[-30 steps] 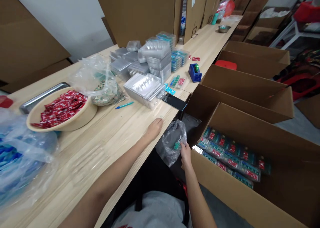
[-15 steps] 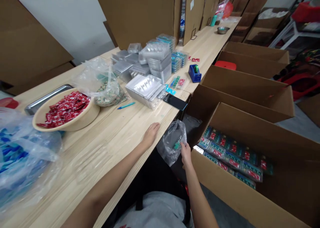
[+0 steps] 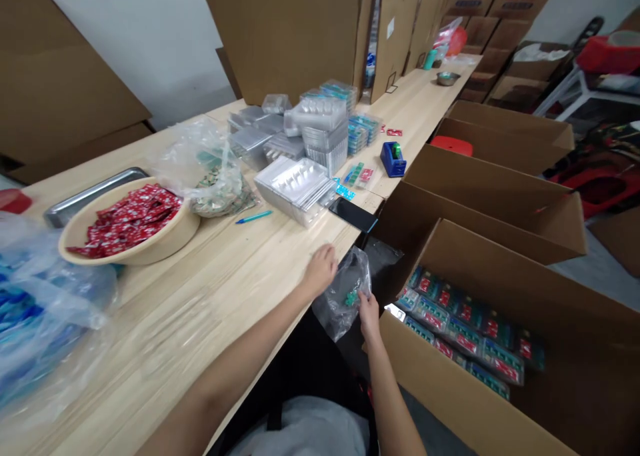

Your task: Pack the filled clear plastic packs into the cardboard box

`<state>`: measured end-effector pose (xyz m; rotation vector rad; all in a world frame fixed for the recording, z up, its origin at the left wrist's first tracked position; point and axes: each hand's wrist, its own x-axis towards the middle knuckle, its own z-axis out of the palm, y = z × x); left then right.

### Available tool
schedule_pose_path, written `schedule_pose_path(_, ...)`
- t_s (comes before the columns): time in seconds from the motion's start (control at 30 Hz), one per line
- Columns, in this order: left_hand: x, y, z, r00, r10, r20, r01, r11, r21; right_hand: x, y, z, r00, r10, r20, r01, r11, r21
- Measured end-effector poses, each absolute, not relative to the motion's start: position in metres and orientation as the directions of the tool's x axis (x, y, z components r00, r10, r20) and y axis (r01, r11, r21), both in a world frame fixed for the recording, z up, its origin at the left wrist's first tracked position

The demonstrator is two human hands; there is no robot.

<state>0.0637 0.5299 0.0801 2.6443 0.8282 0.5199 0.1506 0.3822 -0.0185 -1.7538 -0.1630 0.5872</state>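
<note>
My right hand (image 3: 369, 315) pinches the rim of a clear plastic bag (image 3: 333, 313), which hangs beside the table's edge with small green pieces (image 3: 351, 298) inside. Over the table edge, close to the bag's mouth, my left hand (image 3: 321, 269) lies palm down with its fingers slightly bent and nothing visible in them. Beyond it are a black phone (image 3: 353, 215) and a stack of clear plastic trays (image 3: 295, 186). A blue pen (image 3: 253, 217) lies to the left of the trays.
On the table's left stand a basin (image 3: 133, 256) of red packets and bags of green and blue packets. A blue tape dispenser (image 3: 393, 161) sits near the far edge. To my right, an open carton (image 3: 500, 263) contains packed clear boxes; more cartons stand behind it.
My left hand has slid right to the table's edge, nearer the bag. My right hand still grips the bag, slightly lower in view. The camera view has shifted a little.
</note>
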Motion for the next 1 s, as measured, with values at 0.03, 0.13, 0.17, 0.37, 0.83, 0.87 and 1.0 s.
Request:
schedule_pose_path(0.03, 0.059, 0.515, 0.081, 0.775, 0.577, 0.257, 0.46, -0.794, 0.398, 0.15, 0.385, -0.018, 0.852, 0.412, -0.322, -0.22, -0.277, -0.935)
schedule_pose_path(0.13, 0.058, 0.483, 0.086, 0.803, 0.551, 0.229, 0.455, -0.814, 0.362, 0.148, 0.394, -0.015, 0.823, 0.425, -0.377, -0.274, -0.285, -0.919)
schedule_pose_path(0.17, 0.061, 0.477, 0.088, 0.81, 0.551, 0.202, 0.469, -0.815, 0.342, 0.147, 0.395, -0.013, 0.815, 0.431, -0.388, -0.285, -0.286, -0.915)
schedule_pose_path(0.37, 0.06, 0.478, 0.095, 0.86, 0.499, 0.106, 0.443, -0.834, 0.33, 0.146, 0.396, -0.005, 0.787, 0.431, -0.443, -0.343, -0.291, -0.893)
schedule_pose_path(0.83, -0.005, 0.627, 0.082, 0.053, 0.998, -0.026, 0.902, -0.037, 0.429, 0.147, 0.392, -0.013, 0.794, 0.386, -0.47, -0.373, -0.302, -0.878)
schedule_pose_path(0.87, -0.003, 0.622, 0.08, 0.092, 0.996, -0.013, 0.896, -0.076, 0.438, 0.147, 0.393, -0.014, 0.795, 0.386, -0.468, -0.371, -0.301, -0.879)
schedule_pose_path(1.0, 0.011, 0.592, 0.077, 0.237, 0.971, 0.019, 0.878, -0.223, 0.423, 0.144, 0.398, -0.016, 0.79, 0.401, -0.463, -0.362, -0.304, -0.881)
